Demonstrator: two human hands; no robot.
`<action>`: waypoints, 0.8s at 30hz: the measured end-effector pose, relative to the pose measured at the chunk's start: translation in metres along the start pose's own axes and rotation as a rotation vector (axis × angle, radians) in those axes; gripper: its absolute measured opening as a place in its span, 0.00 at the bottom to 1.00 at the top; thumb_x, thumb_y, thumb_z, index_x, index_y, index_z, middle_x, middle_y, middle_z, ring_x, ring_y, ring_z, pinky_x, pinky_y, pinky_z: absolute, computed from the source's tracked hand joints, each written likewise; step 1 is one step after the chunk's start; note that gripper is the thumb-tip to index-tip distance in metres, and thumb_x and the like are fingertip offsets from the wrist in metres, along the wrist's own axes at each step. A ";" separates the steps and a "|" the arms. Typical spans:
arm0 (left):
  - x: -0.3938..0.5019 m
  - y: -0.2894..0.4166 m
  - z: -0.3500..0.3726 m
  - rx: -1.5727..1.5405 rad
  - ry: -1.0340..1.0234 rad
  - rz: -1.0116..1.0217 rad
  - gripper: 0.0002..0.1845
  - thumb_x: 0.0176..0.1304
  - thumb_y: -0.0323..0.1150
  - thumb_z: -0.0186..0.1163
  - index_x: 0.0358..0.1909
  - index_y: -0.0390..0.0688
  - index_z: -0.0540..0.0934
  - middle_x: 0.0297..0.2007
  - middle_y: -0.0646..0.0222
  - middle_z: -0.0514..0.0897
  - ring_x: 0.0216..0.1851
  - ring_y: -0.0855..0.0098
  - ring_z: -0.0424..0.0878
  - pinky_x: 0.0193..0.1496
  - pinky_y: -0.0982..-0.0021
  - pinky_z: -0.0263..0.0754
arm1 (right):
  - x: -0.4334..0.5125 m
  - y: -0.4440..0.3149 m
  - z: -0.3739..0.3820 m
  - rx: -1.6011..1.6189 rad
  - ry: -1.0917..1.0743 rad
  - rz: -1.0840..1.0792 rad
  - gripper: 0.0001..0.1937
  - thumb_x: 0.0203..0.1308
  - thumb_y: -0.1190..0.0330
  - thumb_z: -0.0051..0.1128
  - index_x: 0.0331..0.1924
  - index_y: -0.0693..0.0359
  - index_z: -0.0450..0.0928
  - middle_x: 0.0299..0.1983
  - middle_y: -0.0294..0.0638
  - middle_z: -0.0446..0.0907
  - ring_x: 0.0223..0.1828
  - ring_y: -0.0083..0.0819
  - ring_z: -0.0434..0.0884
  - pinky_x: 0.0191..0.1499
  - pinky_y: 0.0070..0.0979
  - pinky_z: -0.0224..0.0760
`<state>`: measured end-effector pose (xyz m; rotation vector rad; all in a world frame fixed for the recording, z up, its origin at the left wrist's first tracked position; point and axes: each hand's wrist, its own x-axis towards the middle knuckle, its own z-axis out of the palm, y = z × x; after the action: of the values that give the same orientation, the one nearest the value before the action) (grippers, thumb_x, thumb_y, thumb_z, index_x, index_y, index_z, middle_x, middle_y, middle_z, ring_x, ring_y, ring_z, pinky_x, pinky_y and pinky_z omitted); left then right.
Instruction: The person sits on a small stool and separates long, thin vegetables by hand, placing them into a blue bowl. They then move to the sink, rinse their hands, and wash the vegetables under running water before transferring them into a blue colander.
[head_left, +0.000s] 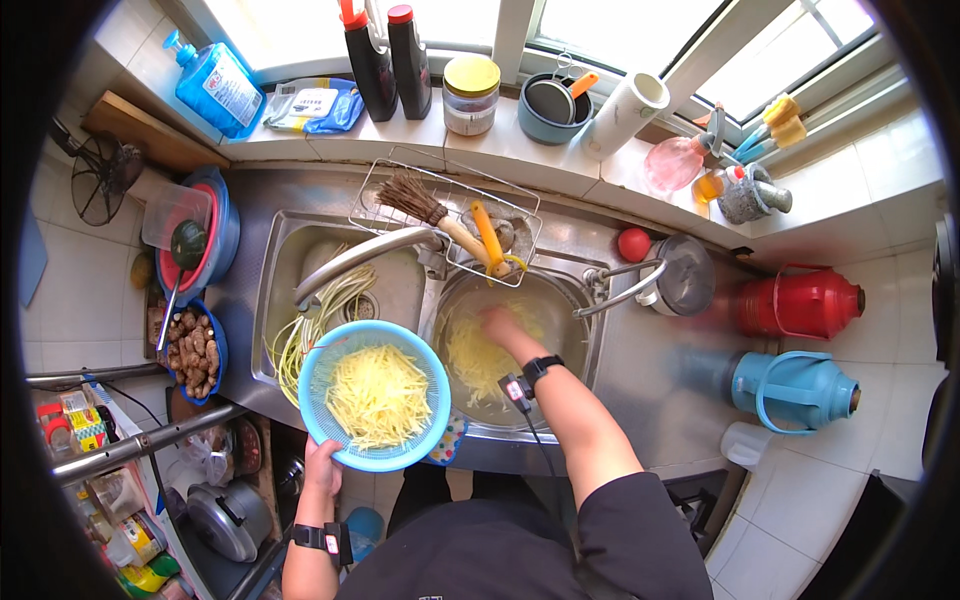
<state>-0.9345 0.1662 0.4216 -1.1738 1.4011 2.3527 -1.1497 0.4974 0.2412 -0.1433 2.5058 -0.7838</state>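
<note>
My left hand (324, 466) grips the near rim of a light-blue plastic colander (441, 409) holding pale yellow shreds, probably potato (379, 397). The colander is above the near edge of the left sink basin, over some long green stems (289, 367). My right hand (501, 324) reaches down into a wide metal basin of water (574, 375) set in the right sink. More shreds (469, 352) float around its fingers, which are blurred under the water, so their grip is unclear. Both wrists wear black straps with small devices.
A curved faucet (360, 259) arches over the left sink and another tap (619, 300) stands at the right. Behind, a wire rack (367, 214) holds a whisk brush (420, 202) and a yellow-handled peeler (487, 232). Red (810, 300) and blue (795, 391) thermos flasks lie rightward in view.
</note>
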 end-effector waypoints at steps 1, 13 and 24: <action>0.001 0.001 -0.001 -0.001 0.018 -0.007 0.31 0.44 0.16 0.47 0.56 0.35 0.63 0.50 0.59 0.74 0.51 0.62 0.74 0.54 0.66 0.69 | -0.006 0.000 -0.009 0.122 0.258 0.078 0.14 0.51 0.70 0.50 0.42 0.65 0.76 0.41 0.56 0.76 0.45 0.50 0.75 0.50 0.39 0.68; 0.012 0.009 -0.001 -0.003 -0.003 -0.036 0.29 0.45 0.17 0.47 0.56 0.35 0.63 0.50 0.59 0.74 0.50 0.62 0.74 0.53 0.65 0.71 | 0.010 -0.006 0.031 0.045 0.356 -0.219 0.10 0.53 0.72 0.46 0.38 0.64 0.76 0.39 0.55 0.77 0.42 0.51 0.76 0.46 0.40 0.70; 0.010 0.016 0.003 -0.006 0.017 -0.007 0.30 0.46 0.17 0.47 0.57 0.35 0.62 0.51 0.58 0.73 0.51 0.61 0.74 0.53 0.63 0.71 | 0.006 -0.054 0.019 0.201 0.494 0.055 0.12 0.51 0.70 0.46 0.38 0.68 0.74 0.39 0.56 0.76 0.42 0.51 0.75 0.44 0.43 0.69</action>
<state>-0.9513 0.1577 0.4261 -1.2006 1.3949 2.3492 -1.1481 0.4418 0.2548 0.2150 2.8428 -1.1560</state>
